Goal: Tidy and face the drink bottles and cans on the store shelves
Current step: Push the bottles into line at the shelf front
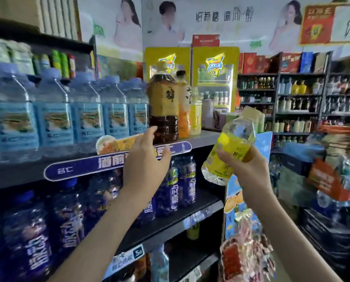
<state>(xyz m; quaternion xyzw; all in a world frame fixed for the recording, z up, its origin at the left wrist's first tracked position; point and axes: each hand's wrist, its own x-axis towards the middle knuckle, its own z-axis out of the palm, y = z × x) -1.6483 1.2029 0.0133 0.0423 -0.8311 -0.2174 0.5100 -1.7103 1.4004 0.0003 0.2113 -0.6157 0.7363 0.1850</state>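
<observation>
My right hand grips a clear bottle with a yellow label, tilted with its cap up and to the right, held in the air off the shelf's right end. My left hand is open with fingers spread, reaching up toward the base of a dark brown tea bottle on the upper shelf; whether it touches is unclear. Beside the brown bottle stand an orange bottle and a pale yellow bottle. Left of them runs a row of blue-labelled water bottles.
Purple-labelled bottles fill the shelf below, behind a blue price strip. Snack packets hang at the shelf's end. A yellow drinks cooler and more stocked shelves stand behind. Boxed goods sit at the right.
</observation>
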